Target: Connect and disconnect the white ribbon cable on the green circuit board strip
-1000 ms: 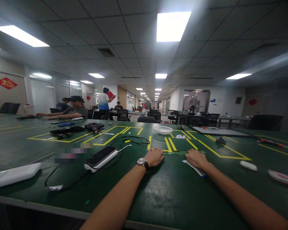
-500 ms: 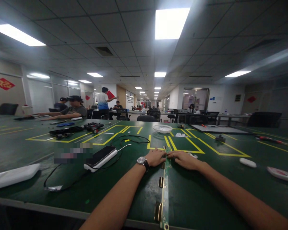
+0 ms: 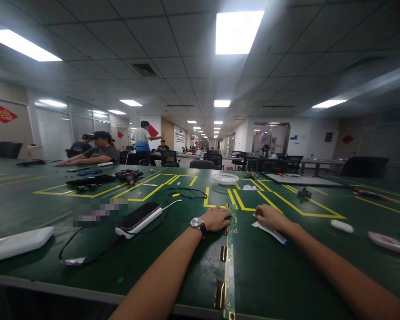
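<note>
Board (image 3: 231, 262), one: at left hand (image 3: 216, 219) fingertips, partly covered; pinch or rest, cannot tell. Right hand (image 3: 270, 216): fingers bunched, contents hidden. Strip (image 3: 270, 233), white: just below right fingers.

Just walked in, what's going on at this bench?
A person is working with both hands on a long, narrow circuit board, which lies on the green table pointing toward them. The left hand touches its far end. The right hand is off the board, at a white strip to the right; whether its fingers grip the strip is unclear. A white basket sits beyond both hands.
</note>
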A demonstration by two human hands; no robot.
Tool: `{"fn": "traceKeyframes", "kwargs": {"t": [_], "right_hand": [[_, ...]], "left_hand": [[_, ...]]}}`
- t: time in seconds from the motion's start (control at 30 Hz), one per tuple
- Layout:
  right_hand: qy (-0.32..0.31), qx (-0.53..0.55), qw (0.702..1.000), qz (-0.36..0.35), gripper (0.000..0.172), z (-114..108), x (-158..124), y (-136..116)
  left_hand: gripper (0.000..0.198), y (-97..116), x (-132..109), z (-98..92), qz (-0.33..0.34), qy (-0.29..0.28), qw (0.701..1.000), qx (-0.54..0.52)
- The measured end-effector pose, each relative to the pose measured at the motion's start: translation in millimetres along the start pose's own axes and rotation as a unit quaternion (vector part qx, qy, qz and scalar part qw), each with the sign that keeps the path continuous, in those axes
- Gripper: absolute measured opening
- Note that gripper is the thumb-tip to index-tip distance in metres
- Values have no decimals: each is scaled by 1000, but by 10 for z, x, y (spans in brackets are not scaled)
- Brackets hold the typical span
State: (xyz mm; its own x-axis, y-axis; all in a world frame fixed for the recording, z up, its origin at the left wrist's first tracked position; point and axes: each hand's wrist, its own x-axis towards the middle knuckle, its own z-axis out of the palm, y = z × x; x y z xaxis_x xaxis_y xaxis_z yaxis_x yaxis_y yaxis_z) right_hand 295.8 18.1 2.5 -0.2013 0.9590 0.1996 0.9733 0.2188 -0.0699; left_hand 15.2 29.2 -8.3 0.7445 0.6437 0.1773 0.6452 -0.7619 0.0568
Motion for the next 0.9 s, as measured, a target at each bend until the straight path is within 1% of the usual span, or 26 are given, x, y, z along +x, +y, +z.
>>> {"fn": "traceKeyframes", "kwargs": {"t": [0.1,0.2,0.27,0.37,0.67,0.9], "right_hand": [[9,34,997,-62,20,27,10,-176],[12,66,992,-108,17,33,-10,-368],[15,84,989,-123,16,35,-31,-467],[23,96,988,-123,14,42,-52,-565],[33,87,989,-113,14,49,-71,-677],[38,116,982,-147,15,79,-61,-653]], "left_hand": [[33,18,-2,4,-1,19,999,31],[30,37,-9,1,3,33,998,44],[28,47,-14,-6,5,33,998,43],[27,53,-14,-12,0,25,999,39],[25,61,-5,-4,-2,16,999,41],[25,78,4,-13,0,5,1000,28]]}}
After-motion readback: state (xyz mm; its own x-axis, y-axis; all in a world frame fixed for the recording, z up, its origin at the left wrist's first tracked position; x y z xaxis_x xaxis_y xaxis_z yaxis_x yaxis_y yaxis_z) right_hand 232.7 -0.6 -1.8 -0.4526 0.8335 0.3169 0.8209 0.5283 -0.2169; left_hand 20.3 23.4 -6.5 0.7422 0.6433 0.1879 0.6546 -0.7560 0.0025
